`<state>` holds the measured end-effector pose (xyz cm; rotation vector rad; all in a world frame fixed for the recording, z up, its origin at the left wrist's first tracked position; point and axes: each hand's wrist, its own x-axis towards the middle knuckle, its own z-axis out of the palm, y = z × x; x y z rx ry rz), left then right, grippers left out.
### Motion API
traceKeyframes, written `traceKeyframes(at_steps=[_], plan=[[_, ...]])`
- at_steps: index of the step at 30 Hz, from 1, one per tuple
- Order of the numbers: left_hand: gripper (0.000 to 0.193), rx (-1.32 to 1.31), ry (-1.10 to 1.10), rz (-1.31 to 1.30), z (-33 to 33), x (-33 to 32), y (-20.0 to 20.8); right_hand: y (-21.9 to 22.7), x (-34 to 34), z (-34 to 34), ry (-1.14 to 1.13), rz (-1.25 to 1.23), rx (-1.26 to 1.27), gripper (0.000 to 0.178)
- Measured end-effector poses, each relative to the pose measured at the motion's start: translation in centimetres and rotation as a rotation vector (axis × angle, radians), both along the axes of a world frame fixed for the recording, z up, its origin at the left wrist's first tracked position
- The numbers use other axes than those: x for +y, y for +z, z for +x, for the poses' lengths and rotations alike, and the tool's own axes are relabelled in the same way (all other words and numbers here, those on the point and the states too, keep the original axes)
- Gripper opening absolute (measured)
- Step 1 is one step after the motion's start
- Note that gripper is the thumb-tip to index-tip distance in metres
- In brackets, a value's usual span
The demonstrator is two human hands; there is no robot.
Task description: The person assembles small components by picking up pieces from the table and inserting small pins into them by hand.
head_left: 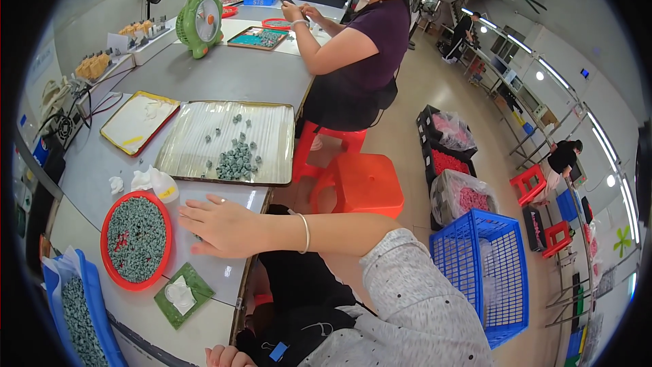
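Observation:
My right hand (pixel 221 228) reaches across to the left, palm down over the table, its fingers stretched and slightly apart. A small dark piece shows partly beneath it. Just left of its fingertips stands a red round basket (pixel 167 258), filled with small grey-green pieces and a few red ones. A white squeeze bottle (pixel 163 185) lies beyond the fingers. Nearer me is a green square mat (pixel 182 319) with a white lump (pixel 180 295) on it. At the lower edge, my left hand (pixel 229 357) is mostly cut off, with only some bent fingers in view.
A wide tray (pixel 183 139) holds scattered grey-green pieces; beside it lies a smaller white tray (pixel 134 122). A blue bin (pixel 102 299) of pieces stands lower left. Red stools (pixel 367 183) and a blue crate (pixel 506 285) are on the right. A co-worker (pixel 380 41) sits farther along the table.

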<state>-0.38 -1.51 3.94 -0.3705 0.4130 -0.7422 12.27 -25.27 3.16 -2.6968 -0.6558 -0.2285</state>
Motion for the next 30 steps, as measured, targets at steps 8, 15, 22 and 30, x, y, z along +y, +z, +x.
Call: traceKeyframes(at_steps=[8,15,22,30], plan=[[0.025,0.01,-0.002,0.002,0.1,0.0,0.1,-2.6,-0.1,0.1,0.064,-0.01,0.058,0.07],[0.025,-0.003,0.014,-0.007,0.1,0.0,-0.1,-2.3,0.1,-0.6,0.065,-0.051,0.068,0.075],[0.025,-0.005,0.002,0.013,0.0,0.0,0.1,-2.3,0.5,0.8,0.045,-0.02,0.064,0.077],[0.026,0.007,-0.011,0.008,0.2,-0.1,0.2,-2.7,0.6,1.0,0.053,-0.024,0.07,0.076]])
